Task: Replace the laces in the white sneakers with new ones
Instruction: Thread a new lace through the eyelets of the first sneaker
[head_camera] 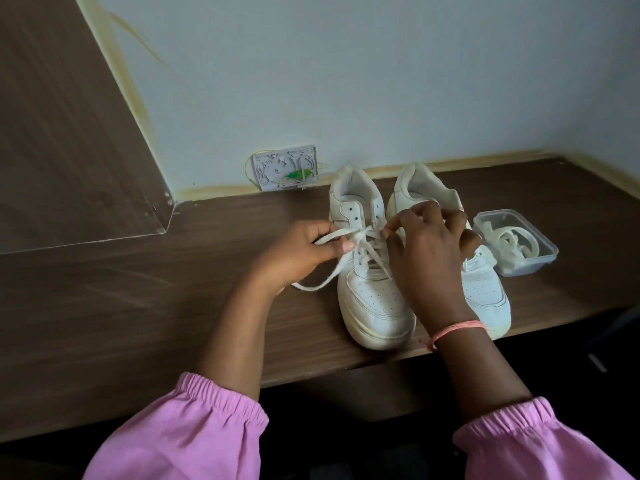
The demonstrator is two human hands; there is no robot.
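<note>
- At the far left of the frame, a dark wood-grain panel [59,133] rose from the brown wooden desktop [156,306] where you worked.
- Just left of centre, against the pale wall, a small white plastic wall box with a green part inside [284,168] sat at desk level with its cover off.
- Your left hand [298,252], at centre, had its fingers curled around one end of the flat white lace [332,271]; the thumb pressed it against the forefinger, and the loose end trailed onto the desk below the hand.
- The left white leather sneaker [372,306] stood just right of that hand, toe toward you, its lace partly threaded through the lower eyelets.
- Your right hand [426,258], with a thin pink band [457,329] on the wrist, pinched the lace at the eyelets with fingertips together.
- That hand covered much of the right white sneaker [485,292], which stood touching the first.
- At centre right, a clear plastic lidless box [540,244] held coiled white laces [512,242].
- Along the bottom edge, your pink gathered sleeves [194,431] showed.
</note>
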